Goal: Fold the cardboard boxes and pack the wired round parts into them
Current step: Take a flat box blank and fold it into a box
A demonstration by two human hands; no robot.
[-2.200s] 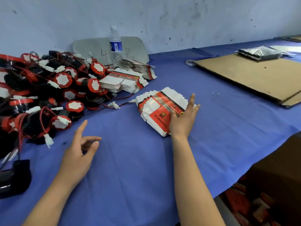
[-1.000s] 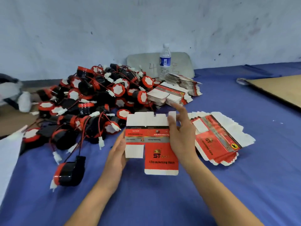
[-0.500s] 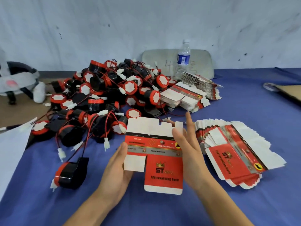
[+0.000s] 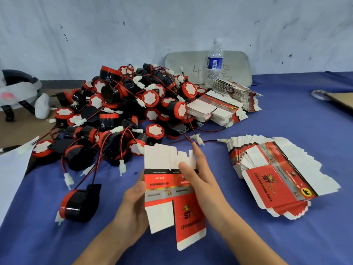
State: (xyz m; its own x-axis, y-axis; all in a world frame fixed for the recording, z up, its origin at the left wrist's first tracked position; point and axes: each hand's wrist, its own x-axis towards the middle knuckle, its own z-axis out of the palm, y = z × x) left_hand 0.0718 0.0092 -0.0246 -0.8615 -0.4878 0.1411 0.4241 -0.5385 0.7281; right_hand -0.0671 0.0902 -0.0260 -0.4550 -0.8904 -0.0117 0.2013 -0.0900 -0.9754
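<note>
Both hands hold one flat red-and-white cardboard box (image 4: 168, 190) above the blue table (image 4: 286, 131). My left hand (image 4: 133, 205) grips its left edge, thumb on the printed face. My right hand (image 4: 198, 180) holds its right side, thumb pressed on the white top flaps and fingers behind. A fanned stack of flat boxes (image 4: 277, 175) lies to the right. A big heap of black-and-red round parts (image 4: 122, 111) with red and black wires fills the left and far middle. One round part (image 4: 79, 203) lies alone near my left hand.
More flat box stacks (image 4: 225, 104) lie behind the heap, beside a water bottle (image 4: 214, 62) and a grey board (image 4: 236, 64) against the wall. A white headset (image 4: 21, 92) sits far left. A brown cardboard sheet (image 4: 342, 101) shows at the right edge. White paper (image 4: 11, 169) lies left.
My right hand took one flat box off the fanned stack and my left hand joined it. The box has since come closer and its panels have begun to bend apart.
</note>
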